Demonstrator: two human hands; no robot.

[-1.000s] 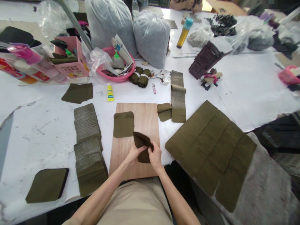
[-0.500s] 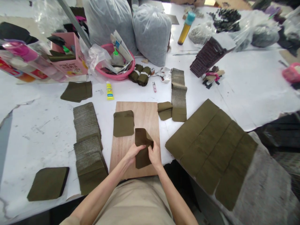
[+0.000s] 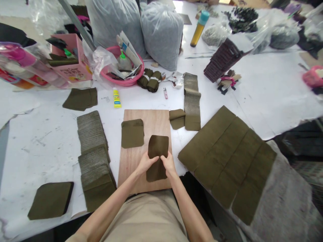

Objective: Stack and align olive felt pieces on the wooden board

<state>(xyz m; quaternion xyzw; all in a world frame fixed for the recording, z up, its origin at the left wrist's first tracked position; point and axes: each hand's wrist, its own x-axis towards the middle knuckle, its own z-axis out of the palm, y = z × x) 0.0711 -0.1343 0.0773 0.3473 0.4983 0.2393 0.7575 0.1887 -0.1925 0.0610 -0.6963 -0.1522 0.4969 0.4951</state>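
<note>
Above the wooden board (image 3: 153,121) I hold a dark olive fabric piece (image 3: 158,144) between both hands, its far part standing up from a bend across the middle. My left hand (image 3: 147,163) grips its left edge, thumb on top and fingers hidden beneath. My right hand (image 3: 168,164) pinches the right edge the same way, and the two thumbs nearly meet. Beside it on the board lies a flat olive piece with clipped corners (image 3: 132,136). A fanned stack of olive pieces (image 3: 93,134) spreads to the left of the board.
Large olive panels (image 3: 229,161) lie to the right. Near the board's far edge are a yellow tube (image 3: 116,98) and small pink thread snips (image 3: 165,93). A pink basket (image 3: 121,80) and stuffed white bags (image 3: 163,37) stand behind. A neat olive stack (image 3: 50,200) sits front left.
The right side of the fabric piece, folded over before, now lies opened out. My right hand has shifted slightly to the right edge, and the thumbs are closer together.
</note>
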